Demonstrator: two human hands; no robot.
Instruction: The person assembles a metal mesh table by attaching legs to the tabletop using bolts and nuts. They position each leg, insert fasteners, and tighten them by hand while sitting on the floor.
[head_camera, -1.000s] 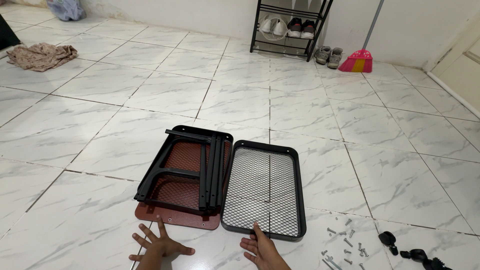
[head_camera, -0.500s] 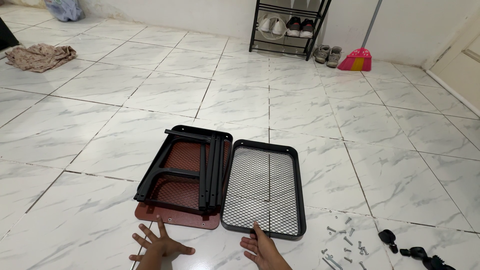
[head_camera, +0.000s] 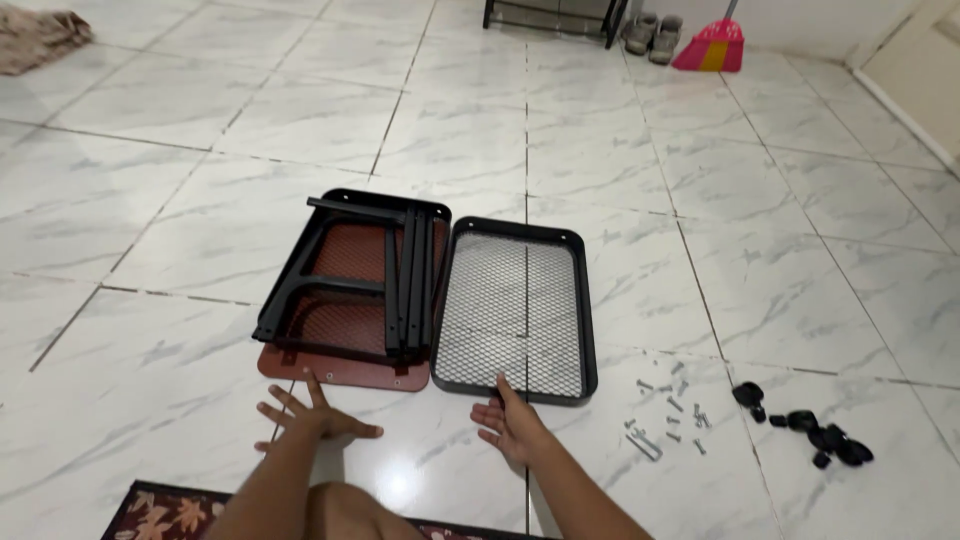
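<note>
two open hands: left hand (head_camera: 312, 420) flat on floor (head_camera: 180, 230), right hand (head_camera: 512, 425) touching black mesh tray (head_camera: 515, 308), neither grip closed.

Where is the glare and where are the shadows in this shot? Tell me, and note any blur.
Head view: a bright glare spot shines on the glossy tile floor just ahead of the knee, between the left hand and right hand; soft shadows sit under both hands and the mesh tray; the small screws look slightly soft, the rest sharp.
</note>
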